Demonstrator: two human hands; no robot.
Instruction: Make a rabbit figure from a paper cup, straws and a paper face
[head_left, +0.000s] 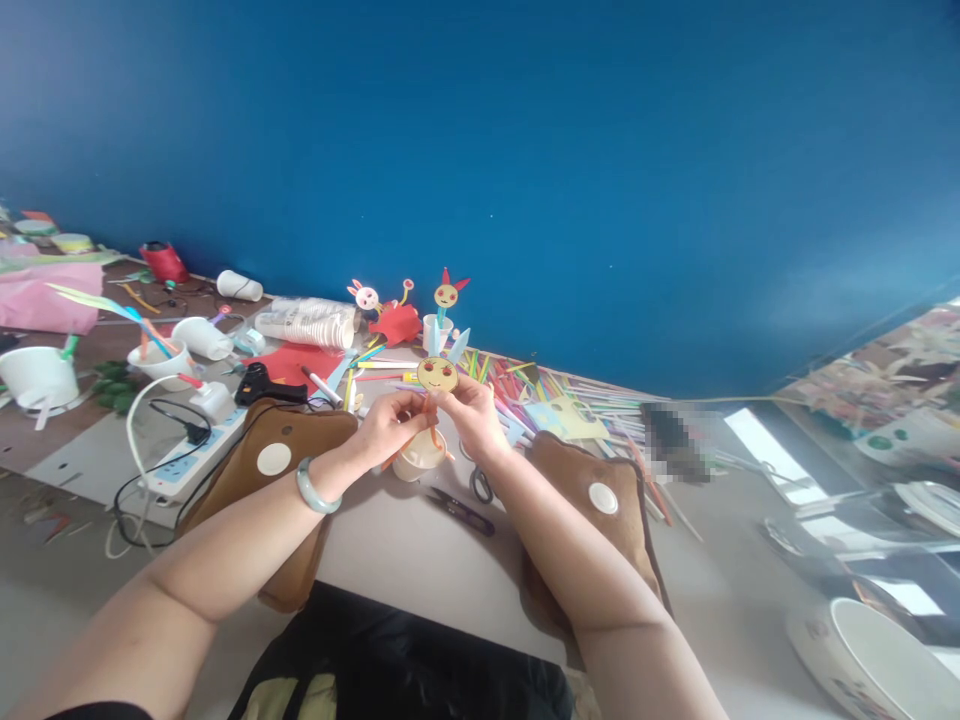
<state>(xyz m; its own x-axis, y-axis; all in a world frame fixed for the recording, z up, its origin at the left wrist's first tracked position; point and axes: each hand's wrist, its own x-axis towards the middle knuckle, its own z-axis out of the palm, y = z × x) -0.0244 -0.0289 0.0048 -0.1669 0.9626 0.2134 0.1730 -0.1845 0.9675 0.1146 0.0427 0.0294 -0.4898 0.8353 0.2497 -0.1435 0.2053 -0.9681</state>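
Between my two hands stands a round yellow paper face (437, 374) with red eyes and pale blue paper ears. My right hand (471, 412) pinches the face at its lower right edge. Just below it, the fingers of my left hand (395, 425) close on an orange paper strip (435, 428). A white paper cup (418, 461) sits under my hands, partly covered by them; whether the strip is fixed to it I cannot tell. Dark thread snips (461, 510) lie on the table in front of the cup, with black scissor handles (481, 486) beside my right wrist.
Brown cushions (281, 480) lie under or beside both forearms. At left are a power strip (196, 450), a black glue gun (268, 385) and stacked paper cups (307, 325). Finished paper figures (445, 295) and several coloured strips line the blue wall (480, 180).
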